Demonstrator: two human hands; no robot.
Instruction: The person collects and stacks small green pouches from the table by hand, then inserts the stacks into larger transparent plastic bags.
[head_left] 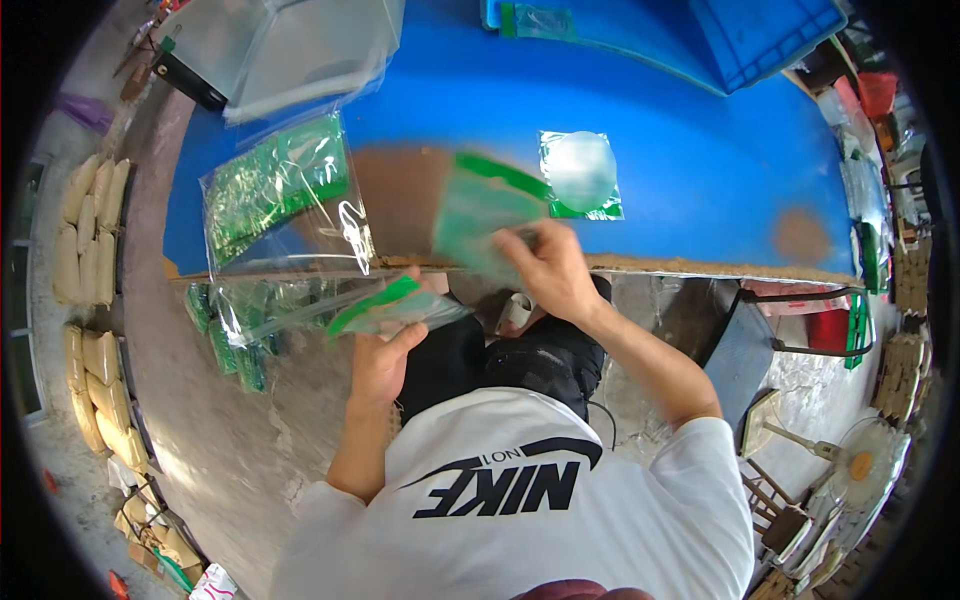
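Observation:
My left hand [382, 362] is closed on a small stack of clear plastic bags [385, 309] with green edges, just off the table's near edge. To its right, my right hand [548, 268] pinches a single green-edged clear bag [490, 205], blurred by motion, above the table. Further right on the tabletop lies another clear green-edged bag [608, 206], with a pale round disc [582, 170] on or in it; I cannot tell which. At the left, a large clear plastic bag [226, 290] holds a bundle of green-edged packets [285, 180] and hangs over the edge.
The blue table [690, 170] has worn brown patches. A translucent bin [300, 50] stands at the back left, a blue tray [640, 40] at the back right. Green packets [235, 345] sit below the table; a fan [860, 465] stands at the right, stacked sacks [95, 225] at the left.

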